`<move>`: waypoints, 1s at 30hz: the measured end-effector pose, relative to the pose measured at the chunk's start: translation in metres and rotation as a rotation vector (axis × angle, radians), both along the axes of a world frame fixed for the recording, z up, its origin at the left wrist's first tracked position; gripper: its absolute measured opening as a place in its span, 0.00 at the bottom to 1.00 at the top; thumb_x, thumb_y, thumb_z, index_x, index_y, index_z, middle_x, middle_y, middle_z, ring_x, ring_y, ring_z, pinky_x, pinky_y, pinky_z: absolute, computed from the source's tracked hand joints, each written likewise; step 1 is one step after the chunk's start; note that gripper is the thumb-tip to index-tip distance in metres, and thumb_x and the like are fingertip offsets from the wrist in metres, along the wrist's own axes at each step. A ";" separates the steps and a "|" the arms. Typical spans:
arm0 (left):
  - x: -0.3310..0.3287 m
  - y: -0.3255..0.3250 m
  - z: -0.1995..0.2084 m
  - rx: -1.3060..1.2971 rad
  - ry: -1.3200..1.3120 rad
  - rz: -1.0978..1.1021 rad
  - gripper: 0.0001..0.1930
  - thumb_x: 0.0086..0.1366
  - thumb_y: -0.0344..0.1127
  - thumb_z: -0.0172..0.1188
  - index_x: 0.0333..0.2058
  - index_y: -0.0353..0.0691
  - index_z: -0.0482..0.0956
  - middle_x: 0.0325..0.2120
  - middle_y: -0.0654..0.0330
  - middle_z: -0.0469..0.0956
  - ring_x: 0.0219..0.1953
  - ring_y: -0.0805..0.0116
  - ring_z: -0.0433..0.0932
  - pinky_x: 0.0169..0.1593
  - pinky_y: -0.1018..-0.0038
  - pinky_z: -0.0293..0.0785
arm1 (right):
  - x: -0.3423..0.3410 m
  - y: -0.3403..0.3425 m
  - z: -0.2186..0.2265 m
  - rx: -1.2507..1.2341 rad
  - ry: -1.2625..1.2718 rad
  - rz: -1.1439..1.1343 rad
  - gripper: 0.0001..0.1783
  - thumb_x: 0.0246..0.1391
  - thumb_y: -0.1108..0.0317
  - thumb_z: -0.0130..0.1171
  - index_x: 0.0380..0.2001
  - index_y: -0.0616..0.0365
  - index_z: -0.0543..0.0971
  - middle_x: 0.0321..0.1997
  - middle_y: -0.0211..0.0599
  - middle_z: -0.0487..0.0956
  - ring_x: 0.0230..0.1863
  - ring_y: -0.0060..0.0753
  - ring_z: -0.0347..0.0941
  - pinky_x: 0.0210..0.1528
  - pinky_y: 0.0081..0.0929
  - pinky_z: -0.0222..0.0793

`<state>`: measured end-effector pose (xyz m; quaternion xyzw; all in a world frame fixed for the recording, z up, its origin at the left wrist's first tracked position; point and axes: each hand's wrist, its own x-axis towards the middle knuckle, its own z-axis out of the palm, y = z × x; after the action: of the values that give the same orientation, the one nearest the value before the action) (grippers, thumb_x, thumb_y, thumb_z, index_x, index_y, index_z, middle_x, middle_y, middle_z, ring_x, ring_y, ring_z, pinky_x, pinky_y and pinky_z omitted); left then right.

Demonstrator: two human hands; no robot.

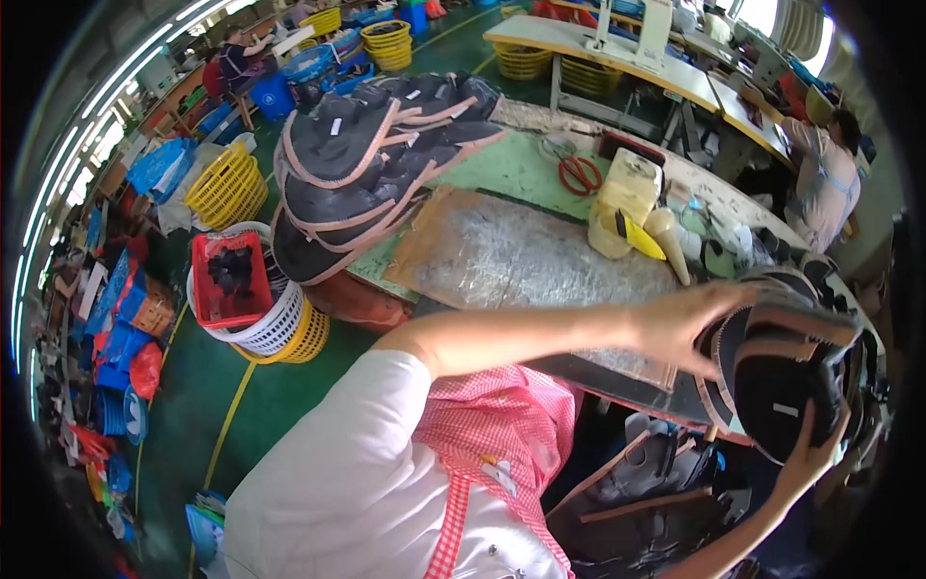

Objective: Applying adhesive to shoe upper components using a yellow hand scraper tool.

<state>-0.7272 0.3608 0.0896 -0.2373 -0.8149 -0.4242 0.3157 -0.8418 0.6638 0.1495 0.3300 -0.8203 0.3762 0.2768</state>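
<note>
At the far right of the bench lies a pile of black curved pieces with tan edging, which look like shoe uppers. My left arm reaches across the bench, and my left hand grips the near-left edge of this pile, thumb low and fingers over the top. My right hand pinches the lower edge of the top black piece, which bears a small white label. A larger stack of similar black pieces lies at the bench's left end. Between them is a worn, shiny board.
Red-handled scissors, a yellowish block-shaped container and a yellow blade-shaped tool lie behind the board. A red basket sits atop white and yellow baskets at left. More black pieces hang below the bench. A co-worker sits at far right.
</note>
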 end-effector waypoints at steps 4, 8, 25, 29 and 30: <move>-0.004 -0.028 0.057 -0.067 -0.136 -0.078 0.67 0.41 0.52 0.77 0.68 0.36 0.36 0.65 0.42 0.51 0.66 0.50 0.55 0.69 0.62 0.51 | 0.039 -0.022 0.025 -0.024 -0.073 0.073 0.23 0.57 0.72 0.62 0.55 0.64 0.70 0.50 0.42 0.74 0.50 0.34 0.71 0.54 0.31 0.67; 0.039 -0.091 0.075 0.057 -0.439 -0.319 0.54 0.47 0.44 0.75 0.67 0.35 0.51 0.64 0.50 0.59 0.65 0.63 0.59 0.68 0.67 0.53 | 0.075 -0.112 -0.002 -0.332 -0.556 0.330 0.23 0.52 0.72 0.65 0.50 0.67 0.73 0.47 0.38 0.76 0.49 0.28 0.71 0.55 0.27 0.64; 0.237 -0.341 -0.012 0.296 -1.195 0.225 0.39 0.57 0.29 0.68 0.64 0.32 0.57 0.60 0.56 0.66 0.60 0.70 0.65 0.63 0.74 0.63 | 0.219 -0.363 -0.128 -0.103 -1.522 0.991 0.29 0.61 0.63 0.58 0.61 0.61 0.62 0.50 0.43 0.73 0.50 0.26 0.69 0.53 0.26 0.66; 0.204 -0.302 -0.043 -0.441 -0.524 0.725 0.32 0.50 0.28 0.69 0.56 0.44 0.71 0.47 0.55 0.73 0.53 0.58 0.71 0.58 0.65 0.67 | 0.116 -0.331 -0.123 -0.137 -1.272 0.514 0.18 0.63 0.58 0.51 0.48 0.58 0.76 0.37 0.36 0.78 0.34 0.24 0.74 0.35 0.23 0.72; 0.200 -0.289 -0.040 -0.430 -0.383 0.711 0.26 0.48 0.26 0.67 0.49 0.47 0.75 0.41 0.54 0.72 0.48 0.54 0.71 0.54 0.61 0.68 | 0.091 -0.314 -0.125 -0.231 -1.334 0.401 0.18 0.64 0.57 0.50 0.48 0.59 0.75 0.35 0.32 0.77 0.31 0.20 0.71 0.30 0.19 0.69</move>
<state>-0.5277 0.0717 0.0494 0.0798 -0.9590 -0.1469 0.2289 -0.7505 0.3498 0.0241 0.1424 -0.6931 0.6268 -0.3262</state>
